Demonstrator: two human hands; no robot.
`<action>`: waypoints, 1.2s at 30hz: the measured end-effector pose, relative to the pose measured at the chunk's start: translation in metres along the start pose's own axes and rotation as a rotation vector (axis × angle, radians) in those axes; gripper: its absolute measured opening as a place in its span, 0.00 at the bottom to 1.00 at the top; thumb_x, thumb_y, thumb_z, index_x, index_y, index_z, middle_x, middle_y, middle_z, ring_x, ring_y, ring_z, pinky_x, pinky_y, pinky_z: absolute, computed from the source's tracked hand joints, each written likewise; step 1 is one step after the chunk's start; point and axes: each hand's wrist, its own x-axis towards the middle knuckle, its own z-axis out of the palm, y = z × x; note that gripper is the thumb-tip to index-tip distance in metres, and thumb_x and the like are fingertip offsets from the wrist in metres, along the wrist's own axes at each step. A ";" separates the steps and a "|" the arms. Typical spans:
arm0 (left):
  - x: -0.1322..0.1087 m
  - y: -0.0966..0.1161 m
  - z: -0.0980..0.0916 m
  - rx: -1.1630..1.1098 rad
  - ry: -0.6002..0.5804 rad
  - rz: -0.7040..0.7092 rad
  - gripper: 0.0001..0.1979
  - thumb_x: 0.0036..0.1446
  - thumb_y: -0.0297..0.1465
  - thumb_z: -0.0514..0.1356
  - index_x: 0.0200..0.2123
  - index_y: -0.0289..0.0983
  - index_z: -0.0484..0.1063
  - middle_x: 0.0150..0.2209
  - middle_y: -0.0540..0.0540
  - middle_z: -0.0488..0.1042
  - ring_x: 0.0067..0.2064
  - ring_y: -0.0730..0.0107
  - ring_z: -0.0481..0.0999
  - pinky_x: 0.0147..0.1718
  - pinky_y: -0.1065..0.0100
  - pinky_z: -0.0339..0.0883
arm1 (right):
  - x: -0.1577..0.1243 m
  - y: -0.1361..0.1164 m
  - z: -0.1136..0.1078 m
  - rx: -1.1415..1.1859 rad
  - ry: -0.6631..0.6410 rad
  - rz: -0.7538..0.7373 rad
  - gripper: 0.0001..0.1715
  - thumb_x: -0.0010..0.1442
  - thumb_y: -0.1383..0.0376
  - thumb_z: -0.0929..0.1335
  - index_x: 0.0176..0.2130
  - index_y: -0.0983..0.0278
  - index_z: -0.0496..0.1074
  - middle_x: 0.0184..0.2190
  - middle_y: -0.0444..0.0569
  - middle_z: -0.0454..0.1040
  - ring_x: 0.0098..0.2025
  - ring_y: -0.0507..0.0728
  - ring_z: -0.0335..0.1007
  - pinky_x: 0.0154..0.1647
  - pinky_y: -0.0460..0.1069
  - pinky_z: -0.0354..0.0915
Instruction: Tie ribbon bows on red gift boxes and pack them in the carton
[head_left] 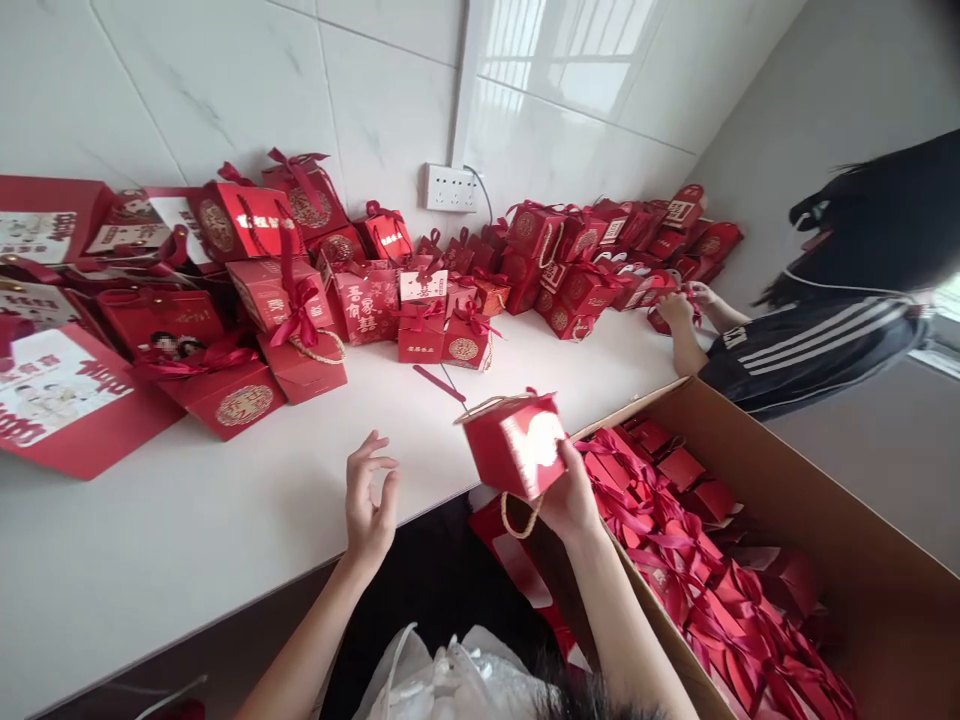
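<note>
The right hand [574, 497] pinches the box [491, 458] by its right side, thumb on the bright face, holding it tilted above the edge of the surface [247, 530]. A light grip suits it best, as card probably dents easily. The left hand [370, 505] is empty, fingers loosely spread and half curled, well placed to steady the opposite side. The rope [523, 520] loops below; keeping it clear of the fingers should avoid snags. A strip [439, 383] lies beyond; the carton [795, 465] of ribboned boxes stands to the right.
</note>
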 end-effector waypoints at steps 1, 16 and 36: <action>0.000 0.000 0.002 0.015 -0.077 -0.001 0.06 0.60 0.33 0.52 0.31 0.39 0.65 0.45 0.43 0.69 0.57 0.57 0.65 0.51 0.55 0.63 | -0.003 -0.005 -0.005 0.051 0.020 0.012 0.41 0.52 0.37 0.59 0.53 0.60 0.63 0.51 0.55 0.70 0.51 0.66 0.68 0.44 0.60 0.70; -0.009 0.034 0.105 -0.004 -0.692 0.330 0.09 0.59 0.26 0.49 0.33 0.39 0.68 0.42 0.45 0.72 0.50 0.65 0.71 0.50 0.60 0.67 | -0.112 -0.049 -0.115 -0.647 1.020 -0.447 0.55 0.44 0.44 0.71 0.62 0.58 0.48 0.59 0.58 0.55 0.58 0.68 0.57 0.55 0.63 0.61; -0.055 0.023 0.183 0.097 -0.754 0.657 0.20 0.54 0.19 0.50 0.48 0.39 0.68 0.48 0.43 0.74 0.57 0.57 0.68 0.51 0.55 0.65 | 0.013 -0.033 -0.260 -0.944 0.812 -0.317 0.59 0.40 0.46 0.73 0.61 0.68 0.49 0.60 0.63 0.50 0.64 0.67 0.46 0.65 0.59 0.46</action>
